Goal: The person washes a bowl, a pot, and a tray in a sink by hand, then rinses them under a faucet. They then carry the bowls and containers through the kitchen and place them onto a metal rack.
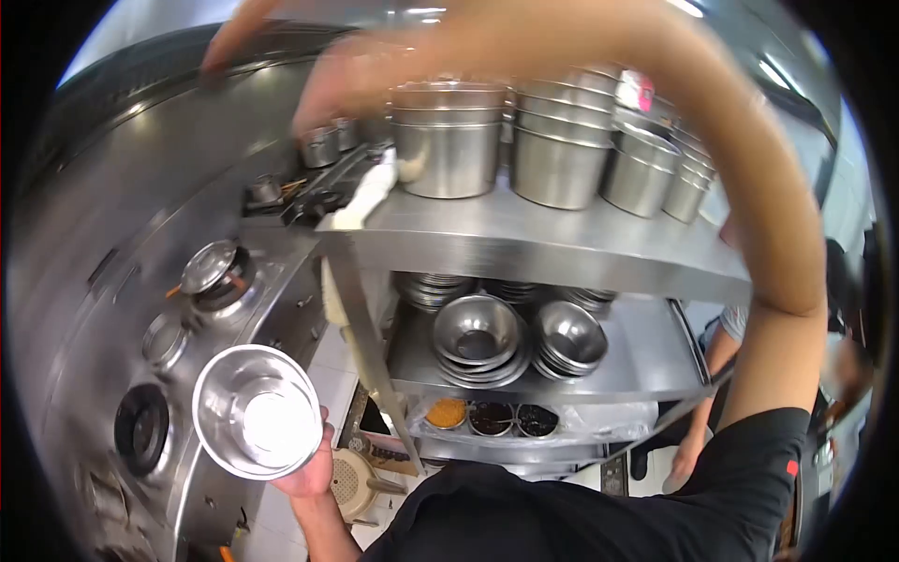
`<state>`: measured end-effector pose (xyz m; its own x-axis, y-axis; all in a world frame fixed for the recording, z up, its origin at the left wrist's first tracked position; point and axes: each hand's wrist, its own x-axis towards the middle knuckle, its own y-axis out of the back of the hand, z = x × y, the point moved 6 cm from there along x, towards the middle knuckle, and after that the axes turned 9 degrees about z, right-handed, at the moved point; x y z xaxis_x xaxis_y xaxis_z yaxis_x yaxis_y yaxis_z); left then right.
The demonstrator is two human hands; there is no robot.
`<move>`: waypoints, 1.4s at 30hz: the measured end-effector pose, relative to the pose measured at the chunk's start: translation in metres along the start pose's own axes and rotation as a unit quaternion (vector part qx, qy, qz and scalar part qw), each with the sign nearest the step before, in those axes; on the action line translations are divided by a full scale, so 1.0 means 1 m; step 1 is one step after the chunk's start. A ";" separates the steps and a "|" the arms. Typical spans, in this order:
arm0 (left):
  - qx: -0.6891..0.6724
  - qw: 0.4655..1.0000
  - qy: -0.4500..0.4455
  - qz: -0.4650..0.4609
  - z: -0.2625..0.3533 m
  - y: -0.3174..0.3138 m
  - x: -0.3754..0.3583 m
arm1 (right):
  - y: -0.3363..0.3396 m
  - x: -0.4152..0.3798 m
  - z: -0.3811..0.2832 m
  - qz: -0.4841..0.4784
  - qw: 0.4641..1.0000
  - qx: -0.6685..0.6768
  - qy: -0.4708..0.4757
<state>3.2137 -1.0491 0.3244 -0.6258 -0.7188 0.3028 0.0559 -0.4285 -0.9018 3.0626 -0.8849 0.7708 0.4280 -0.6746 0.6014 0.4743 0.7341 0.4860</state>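
My left hand point(314, 470) grips a shiny steel bowl point(217, 426) by its lower right side, at the lower left of the view. The bowl's inside faces me, and a bright patch of glare covers its bottom. My right arm arches over the top of the view. My right hand point(351, 80) is smeared by motion, but its fingers look stretched and apart, with nothing visible in them. It passes in front of tall steel pots point(447, 155) stacked on the upper shelf point(524, 234).
Steel bowls point(478, 332) are stacked on the lower shelf, above tubs of orange and dark contents point(491, 419). On the left stove stand a lidded pot point(210, 267) and a black pan point(142, 429). A plastic stool point(352, 480) is below. Another person's arm point(695, 440) shows at right.
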 end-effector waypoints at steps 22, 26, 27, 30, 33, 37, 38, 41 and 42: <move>0.352 0.910 -0.043 -0.216 -0.058 -0.179 0.002 | 0.132 -0.285 0.046 0.033 0.912 -0.015 -0.408; 0.363 0.906 -0.079 -0.204 -0.052 -0.174 0.002 | 0.094 -0.365 0.117 -0.175 0.865 -0.089 -0.461; 0.356 0.910 -0.081 -0.196 -0.052 -0.170 0.002 | 0.084 -0.381 0.124 -0.163 0.877 -0.088 -0.444; 0.335 0.924 -0.081 -0.163 -0.055 -0.155 0.003 | 0.079 -0.395 0.144 -0.156 0.874 -0.067 -0.455; 0.311 0.940 -0.075 -0.122 -0.057 -0.138 0.002 | 0.088 -0.384 0.164 -0.114 0.889 -0.033 -0.443; 0.290 0.951 -0.061 -0.089 -0.063 -0.126 -0.004 | 0.091 -0.389 0.257 -0.066 0.866 -0.212 -0.448; 0.294 0.950 -0.055 -0.089 -0.066 -0.123 -0.006 | 0.081 -0.400 0.286 -0.081 0.855 -0.259 -0.443; 0.304 0.948 -0.040 -0.081 -0.078 -0.112 -0.017 | 0.060 -0.406 0.297 -0.127 0.790 -0.188 -0.570; 0.302 0.951 -0.024 -0.064 -0.083 -0.102 -0.021 | 0.052 -0.407 0.294 -0.143 0.753 -0.127 -0.629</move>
<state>3.1570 -0.9448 0.3845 -0.6219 -0.6579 0.4247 0.4277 -0.7397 -0.5196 2.6862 -0.5495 0.7376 -0.7121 -0.0769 0.6979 0.6095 0.4257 0.6688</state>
